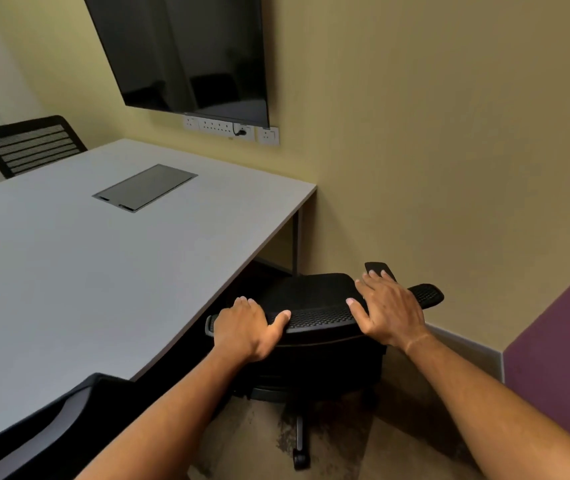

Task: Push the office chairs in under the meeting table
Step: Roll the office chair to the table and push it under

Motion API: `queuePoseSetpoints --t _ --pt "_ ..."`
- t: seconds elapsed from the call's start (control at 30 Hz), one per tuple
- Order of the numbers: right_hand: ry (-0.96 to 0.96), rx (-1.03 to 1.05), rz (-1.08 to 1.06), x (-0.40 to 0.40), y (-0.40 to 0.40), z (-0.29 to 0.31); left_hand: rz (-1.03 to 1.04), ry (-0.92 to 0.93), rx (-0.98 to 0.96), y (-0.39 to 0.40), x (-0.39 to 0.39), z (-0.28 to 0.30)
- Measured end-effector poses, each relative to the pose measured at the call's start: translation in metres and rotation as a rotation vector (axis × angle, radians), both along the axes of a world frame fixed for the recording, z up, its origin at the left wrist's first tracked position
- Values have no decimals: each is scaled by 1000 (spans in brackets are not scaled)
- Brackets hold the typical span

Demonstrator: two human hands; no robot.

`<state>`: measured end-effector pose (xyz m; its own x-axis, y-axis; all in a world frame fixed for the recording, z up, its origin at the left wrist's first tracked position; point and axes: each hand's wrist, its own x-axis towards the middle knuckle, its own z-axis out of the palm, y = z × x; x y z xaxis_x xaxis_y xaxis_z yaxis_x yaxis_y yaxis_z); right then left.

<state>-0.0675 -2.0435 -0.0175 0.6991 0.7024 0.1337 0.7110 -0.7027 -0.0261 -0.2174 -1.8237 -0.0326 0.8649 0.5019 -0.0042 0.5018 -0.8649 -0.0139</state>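
Office chair (314,317) at the table's near right corner, beside the yellow wall, gripped along the top rail of its mesh backrest so a push travels straight through the frame. Left hand (242,329) wrapped over the rail's left end, fingers curled down the far side, thumb laid along the top. Right hand (389,308) draped over the right part, fingers spread and bent over the edge, thumb pointing inward. Backrest's long axis running left to right; seat facing away toward the meeting table (103,258), already partly under its edge, one caster (300,459) trailing on the floor. Probably mid-push, hands set wide to keep it from swivelling. Nearer left, another dark chair back (51,424). Farther off, cable hatch (145,187), slatted chair (30,143), wall sockets (231,128), dark screen (186,53).
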Motion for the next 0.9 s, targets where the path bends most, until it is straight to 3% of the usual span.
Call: queuePoseSetpoints --t 0.9 --pt "-9 24 464 168 55 -10 376 -81 20 -27 82 5"
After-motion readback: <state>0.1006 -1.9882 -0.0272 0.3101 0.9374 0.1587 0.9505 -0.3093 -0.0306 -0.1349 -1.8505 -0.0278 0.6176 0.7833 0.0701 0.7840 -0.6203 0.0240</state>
